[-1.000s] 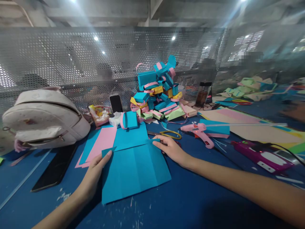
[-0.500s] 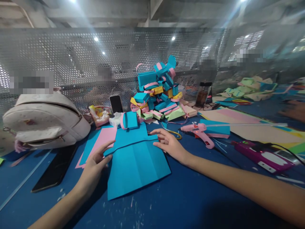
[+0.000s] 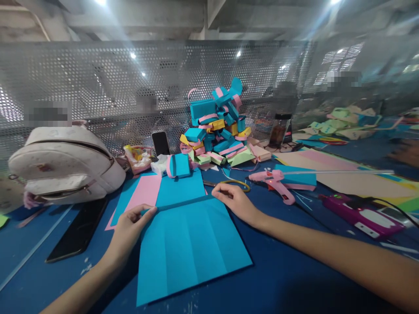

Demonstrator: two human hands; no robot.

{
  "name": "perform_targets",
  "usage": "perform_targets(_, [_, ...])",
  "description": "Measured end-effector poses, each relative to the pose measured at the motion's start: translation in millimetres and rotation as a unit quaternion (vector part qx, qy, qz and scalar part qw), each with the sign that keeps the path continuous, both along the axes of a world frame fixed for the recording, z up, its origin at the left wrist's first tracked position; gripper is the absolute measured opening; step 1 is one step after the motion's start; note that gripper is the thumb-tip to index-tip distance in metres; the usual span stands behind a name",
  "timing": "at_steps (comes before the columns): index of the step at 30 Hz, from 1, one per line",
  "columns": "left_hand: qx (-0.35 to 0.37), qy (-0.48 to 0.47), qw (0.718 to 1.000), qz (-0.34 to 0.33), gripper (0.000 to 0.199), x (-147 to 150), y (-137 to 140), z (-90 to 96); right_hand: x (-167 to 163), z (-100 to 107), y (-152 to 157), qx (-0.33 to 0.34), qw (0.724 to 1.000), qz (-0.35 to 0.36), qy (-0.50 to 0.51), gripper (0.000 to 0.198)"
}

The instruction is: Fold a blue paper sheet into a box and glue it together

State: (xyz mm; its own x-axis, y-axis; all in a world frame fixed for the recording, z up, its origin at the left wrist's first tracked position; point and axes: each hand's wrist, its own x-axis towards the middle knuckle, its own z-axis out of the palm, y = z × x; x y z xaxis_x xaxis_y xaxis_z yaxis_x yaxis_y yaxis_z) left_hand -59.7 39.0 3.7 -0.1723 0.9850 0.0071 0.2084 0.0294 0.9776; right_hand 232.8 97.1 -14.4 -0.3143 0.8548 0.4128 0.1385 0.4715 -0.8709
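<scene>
A creased sheet of blue paper [image 3: 193, 244] lies in front of me, its far edge folded over in a narrow strip. My left hand [image 3: 132, 226] pinches the sheet's far left corner between thumb and fingers. At the far right corner, my right hand [image 3: 234, 200] holds the edge with its fingers together. Just beyond the sheet is another flat blue sheet [image 3: 181, 187], with a small blue paper piece banded in pink [image 3: 179, 165] on it. Yellow-handled scissors [image 3: 244, 185] lie beside my right hand, partly hidden by it.
A pink glue gun [image 3: 276, 181] and a purple power strip [image 3: 363, 216] with a cable lie at right. Folded paper pieces [image 3: 216, 131] are heaped at the back. A white backpack [image 3: 65, 165] and a dark phone [image 3: 78, 231] sit at left. A person's blurred hand [image 3: 406, 152] shows far right.
The folded flap at the sheet's far edge has become a narrow strip, and the sheet spreads closer to me. Both hands have closed on its far corners.
</scene>
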Motion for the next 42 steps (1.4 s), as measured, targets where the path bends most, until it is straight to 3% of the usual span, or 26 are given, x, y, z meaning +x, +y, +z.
perform_targets(3, [-0.042, -0.068, 0.996, -0.047, 0.036, 0.9, -1.4, -0.8, -1.5, -1.3, 0.4, -0.046, 0.999, 0.022, 0.018, 0.037])
perform_targets(8, [-0.091, -0.174, 0.979, -0.048, 0.033, 5.9, -3.1, -1.0, -3.0, -3.3, -1.9, -0.15, 0.986, 0.054, 0.054, 0.039])
perform_targets(13, [-0.103, -0.184, 0.977, -0.041, 0.032, 7.8, -2.7, 0.1, -3.6, 0.3, -4.8, -0.167, 0.981, 0.079, 0.065, 0.042])
perform_targets(15, [-0.102, -0.175, 0.978, -0.048, 0.033, 5.6, -1.9, 1.0, -2.8, 1.1, -4.1, -0.145, 0.984, 0.09, 0.049, 0.042])
perform_targets(20, [-0.033, -0.062, 0.996, -0.06, 0.033, -1.2, -1.9, 10.3, -0.2, 5.4, -4.6, -0.04, 0.986, 0.155, -0.042, 0.038])
perform_targets(24, [0.036, 0.077, 0.991, -0.105, 0.032, 6.1, -3.9, 25.2, -7.9, 21.4, -15.7, -0.054, 0.977, 0.2, -0.049, 0.035])
perform_targets(31, [0.084, 0.205, 0.961, -0.165, 0.028, 38.8, -4.0, 45.0, -40.9, 46.6, -31.4, -0.056, 0.971, 0.202, -0.113, 0.022])
perform_targets(34, [0.099, 0.256, 0.949, -0.153, 0.029, 41.5, -7.4, 43.1, -45.7, 41.4, -26.9, -0.064, 0.975, 0.191, -0.09, 0.019])
perform_targets(38, [0.031, 0.25, 0.96, -0.119, 0.062, 29.1, -12.9, 28.2, -38.7, 28.7, -23.6, -0.111, 0.98, 0.147, -0.074, 0.023])
perform_targets(40, [0.027, 0.274, 0.95, -0.148, 0.056, 22.0, -13.9, 22.3, -32.9, 24.5, -25.5, -0.137, 0.974, 0.151, -0.096, 0.022])
perform_targets(42, [0.041, 0.298, 0.937, -0.179, 0.045, 18.3, -13.6, 20.6, -27.8, 22.9, -28.1, -0.121, 0.97, 0.166, -0.132, 0.019])
